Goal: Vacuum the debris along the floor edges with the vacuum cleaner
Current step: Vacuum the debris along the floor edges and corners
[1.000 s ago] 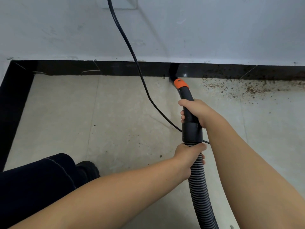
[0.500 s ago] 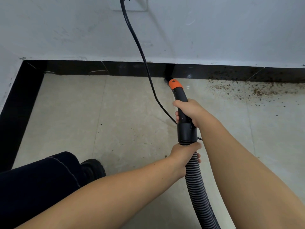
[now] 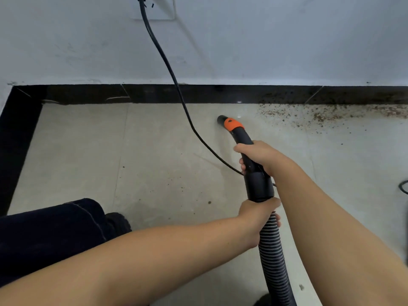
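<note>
A black vacuum handle [image 3: 258, 184] with an orange collar [image 3: 233, 124] ends in an open nozzle [image 3: 220, 119] just above the pale floor tiles, a short way from the black baseboard [image 3: 198, 93]. My right hand [image 3: 258, 155] grips the curved handle. My left hand [image 3: 258, 214] grips the ribbed grey hose [image 3: 273, 257] just below the handle's cuff. Brown debris [image 3: 326, 114] lies scattered along the floor edge to the right of the nozzle. A few specks [image 3: 209, 202] dot the tiles nearer me.
A black power cord [image 3: 174, 85] hangs from a wall socket [image 3: 154, 7] and runs across the floor under my right hand. My dark trouser leg and shoe [image 3: 66, 228] sit at lower left. Another cable loop [image 3: 404, 186] shows at the right edge.
The nozzle has pulled back from the baseboard onto the open tile. Both hands keep their grip. The view has shifted, showing more of the socket.
</note>
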`<action>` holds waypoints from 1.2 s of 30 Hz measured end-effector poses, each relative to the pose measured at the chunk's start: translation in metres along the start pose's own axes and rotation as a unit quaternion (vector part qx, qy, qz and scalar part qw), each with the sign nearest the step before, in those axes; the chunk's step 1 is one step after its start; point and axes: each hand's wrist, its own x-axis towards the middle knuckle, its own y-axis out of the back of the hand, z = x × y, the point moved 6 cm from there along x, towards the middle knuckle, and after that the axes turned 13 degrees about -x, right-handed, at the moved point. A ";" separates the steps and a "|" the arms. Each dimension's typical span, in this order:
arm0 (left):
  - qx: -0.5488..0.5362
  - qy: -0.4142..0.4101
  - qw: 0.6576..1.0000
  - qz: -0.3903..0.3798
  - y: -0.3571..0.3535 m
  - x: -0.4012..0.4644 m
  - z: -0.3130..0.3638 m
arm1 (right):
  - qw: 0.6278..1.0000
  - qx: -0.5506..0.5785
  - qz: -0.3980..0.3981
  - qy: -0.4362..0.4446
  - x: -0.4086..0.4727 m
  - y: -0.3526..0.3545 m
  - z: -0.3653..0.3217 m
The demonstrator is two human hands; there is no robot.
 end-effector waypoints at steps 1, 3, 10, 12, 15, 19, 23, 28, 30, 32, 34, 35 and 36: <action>0.017 0.009 1.000 -0.007 -0.004 0.000 -0.005 | 0.999 0.018 0.025 -0.008 -0.003 0.011 0.009; 0.057 0.031 0.998 -0.027 -0.014 0.001 -0.013 | 0.996 0.052 0.066 -0.019 -0.010 0.032 0.027; 0.083 0.037 0.995 -0.039 -0.027 -0.010 -0.049 | 0.998 0.030 0.027 -0.043 -0.033 0.040 0.052; 0.072 0.016 0.997 -0.037 -0.024 -0.011 -0.053 | 0.999 0.016 0.001 -0.038 -0.035 0.030 0.051; 0.089 -0.012 0.996 -0.028 -0.019 -0.009 -0.053 | 1.000 0.008 0.002 -0.027 -0.033 0.023 0.050; 0.114 -0.005 0.993 -0.030 -0.020 -0.004 -0.055 | 0.997 0.032 0.058 -0.030 -0.029 0.036 0.061; 0.137 0.026 0.990 -0.034 -0.030 -0.001 -0.058 | 0.985 0.083 0.142 -0.058 -0.033 0.063 0.084; 0.149 0.027 0.988 -0.036 -0.047 0.007 -0.056 | 0.974 0.127 0.174 -0.066 -0.031 0.088 0.095; 0.145 0.024 0.989 -0.032 -0.052 0.011 -0.055 | 0.975 0.128 0.174 -0.061 -0.028 0.094 0.094; 0.142 0.023 0.989 -0.027 -0.053 0.014 -0.055 | 0.979 0.121 0.157 -0.054 -0.024 0.093 0.090; 0.130 0.021 0.991 -0.018 -0.051 0.016 -0.057 | 0.987 0.100 0.120 -0.043 -0.020 0.085 0.084; 0.120 0.022 0.992 -0.012 -0.049 0.018 -0.058 | 0.990 0.087 0.101 -0.037 -0.018 0.080 0.080; 0.109 0.022 0.994 -0.007 -0.047 0.019 -0.058 | 0.993 0.076 0.086 -0.032 -0.016 0.074 0.076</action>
